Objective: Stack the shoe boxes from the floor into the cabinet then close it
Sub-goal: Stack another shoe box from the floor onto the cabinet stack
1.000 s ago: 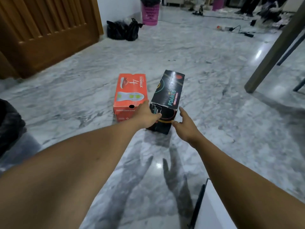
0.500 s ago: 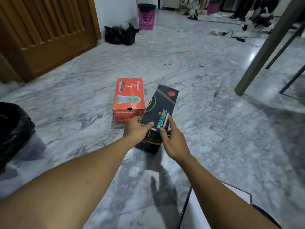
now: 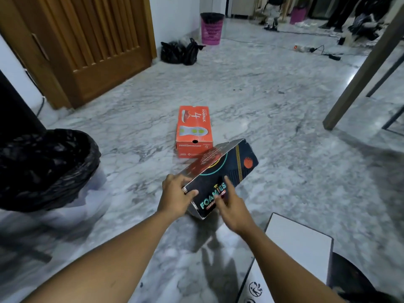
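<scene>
My left hand (image 3: pixel 177 195) grips the black box's (image 3: pixel 229 169) near left corner, thumb over the lid, and my right hand (image 3: pixel 229 206) clasps its near right end with the forefinger laid straight along the top. Half a second ago the box sat low beside the orange box (image 3: pixel 194 132). Now it is up off the floor (image 3: pixel 284 149), tilted and closer to me, while the orange box lies where it was.

The black box (image 3: pixel 220 171) under the fingers (image 3: pixel 228 185) is glossy printed cardboard; beyond them the orange box (image 3: pixel 194 136) looks matt, the floor (image 3: pixel 284 127) polished marble.
</scene>
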Demonstrator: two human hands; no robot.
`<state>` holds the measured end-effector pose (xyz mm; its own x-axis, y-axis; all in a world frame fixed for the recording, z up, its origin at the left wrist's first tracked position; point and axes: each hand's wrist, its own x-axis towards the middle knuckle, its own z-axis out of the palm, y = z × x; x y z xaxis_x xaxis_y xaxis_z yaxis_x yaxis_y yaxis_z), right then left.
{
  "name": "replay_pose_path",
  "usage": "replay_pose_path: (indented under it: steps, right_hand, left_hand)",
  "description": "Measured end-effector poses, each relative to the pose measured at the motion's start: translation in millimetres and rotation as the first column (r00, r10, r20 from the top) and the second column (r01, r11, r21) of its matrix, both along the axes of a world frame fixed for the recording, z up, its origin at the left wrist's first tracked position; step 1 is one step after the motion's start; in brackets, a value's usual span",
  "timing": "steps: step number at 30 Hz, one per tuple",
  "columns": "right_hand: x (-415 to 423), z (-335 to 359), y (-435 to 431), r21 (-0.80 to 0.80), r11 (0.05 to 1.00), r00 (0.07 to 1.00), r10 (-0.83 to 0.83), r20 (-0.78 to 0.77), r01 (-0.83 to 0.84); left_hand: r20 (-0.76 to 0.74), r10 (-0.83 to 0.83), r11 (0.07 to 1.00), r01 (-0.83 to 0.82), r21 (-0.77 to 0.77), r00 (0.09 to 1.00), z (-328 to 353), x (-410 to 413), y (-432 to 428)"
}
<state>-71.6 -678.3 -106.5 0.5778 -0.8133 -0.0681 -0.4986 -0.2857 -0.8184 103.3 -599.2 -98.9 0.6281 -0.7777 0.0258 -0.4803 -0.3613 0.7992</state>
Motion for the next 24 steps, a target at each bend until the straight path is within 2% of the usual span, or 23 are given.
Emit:
replay_pose_path:
  steps: [3,5,8,10,12,15,17,20,24]
  right_hand:
    - [-10.8,13.2,-25.0,-0.142,0.943,0.948,-0.277,0.158,0.300]
    - [-22.5,16.9,-48.9,-0.158,0.894,0.906,-0.402,0.136,0.420]
    - [-38.7,8.5,-76.1,0.006,0.944,0.944,-0.329,-0.032,0.329]
    - [-44.0,-2.0,-78.1,0.160,0.960,0.973,-0.231,-0.020,0.231]
    - [-45.9,-14.6,-74.4,0.263,0.950,0.981,-0.190,0.049,0.170]
    - [-44.6,-33.9,-68.9,0.291,0.949,0.968,-0.179,0.178,0.122]
    - [-44.7,-40.7,-69.1,0.301,0.945,0.961,-0.191,0.199,0.126]
    - [-47.3,-36.4,-72.6,0.274,0.956,0.974,-0.155,0.162,0.106]
    - [-47.4,6.0,-68.1,0.229,0.970,0.977,-0.120,0.174,0.078]
  left_hand:
    - [0.104,-0.120,0.993,0.122,-0.005,0.987,-7.2,-1.0,3.0]
    - [0.178,-0.183,0.983,0.182,0.025,0.967,-19.7,7.3,11.4]
    - [0.206,-0.148,0.989,0.141,0.050,0.967,-45.4,26.6,33.1]
    - [0.144,-0.059,0.996,0.048,0.080,0.988,-56.7,35.2,46.7]
    - [0.066,-0.017,0.985,0.005,0.174,0.998,-67.3,43.5,53.0]
    - [-0.169,-0.061,0.961,0.104,0.258,0.984,-73.3,50.9,48.2]
    - [-0.252,-0.098,0.963,0.156,0.221,0.963,-71.3,49.1,37.9]
    - [-0.198,-0.019,0.979,0.058,0.196,0.980,-59.3,42.6,29.3]
    - [-0.137,-0.001,0.999,0.007,0.045,0.991,-12.0,45.4,35.1]
